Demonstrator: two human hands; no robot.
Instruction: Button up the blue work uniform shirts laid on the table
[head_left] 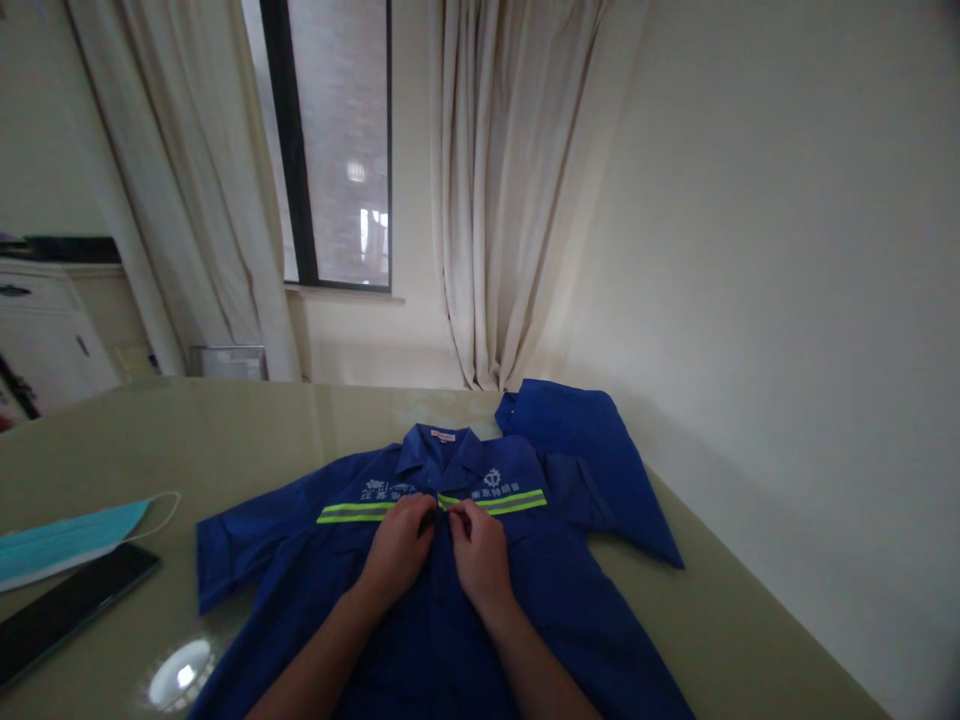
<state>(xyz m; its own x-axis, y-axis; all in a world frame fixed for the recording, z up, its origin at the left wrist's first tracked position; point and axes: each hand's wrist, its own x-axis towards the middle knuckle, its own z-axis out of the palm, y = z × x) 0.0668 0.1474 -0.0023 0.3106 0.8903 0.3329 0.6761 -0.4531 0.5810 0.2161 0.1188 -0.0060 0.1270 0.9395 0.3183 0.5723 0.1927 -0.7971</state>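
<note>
A blue short-sleeved work shirt [555, 570] with a yellow-green and grey reflective stripe across the chest lies front side up on the table, its collar pointing away from me. My left hand [405, 540] is closed on the edge of the front opening at the stripe. Just beside it, my right hand [480, 550] pinches the other side of the opening. The fingertips of both hands are close together at the shirt's centre line. Whether a button sits between them is too small to make out.
A folded blue garment [577, 430] lies behind the shirt's right shoulder, near the wall. At the left are a light blue face mask [75, 535] and a black phone [75, 605] on the glossy greenish table [247, 415]. Curtains [495, 200] hang beyond the far edge.
</note>
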